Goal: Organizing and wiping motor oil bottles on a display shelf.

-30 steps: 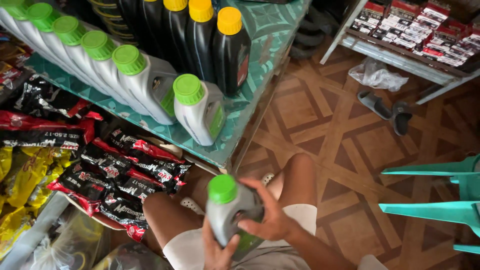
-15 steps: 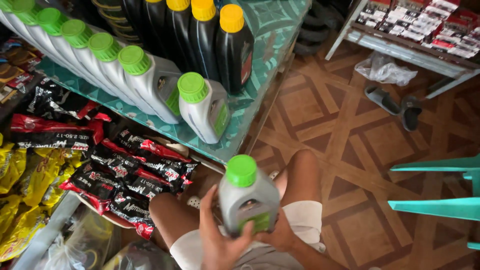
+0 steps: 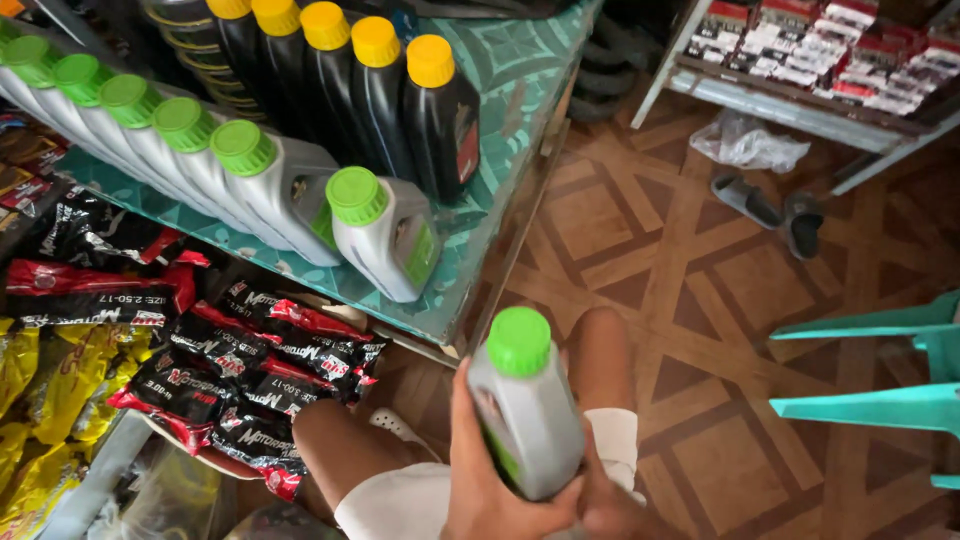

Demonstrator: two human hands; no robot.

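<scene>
both hands are clenched around one grey bottle with a green cap [image 3: 525,405], the left hand [image 3: 490,490] wrapping its near side and the right hand [image 3: 608,500] cupping the base; that grip holds it upright in front of the person's knees, clear of everything. just above and beside it, the teal patterned surface [image 3: 500,100] carries a row of matching grey bottles [image 3: 270,180], the nearest one [image 3: 385,230] standing close to the edge, with black yellow-capped bottles [image 3: 400,100] behind. by the look of it most bottles are already lined up and this one is not yet on the surface. red-and-black packets [image 3: 250,370] lie on the shelf below.
</scene>
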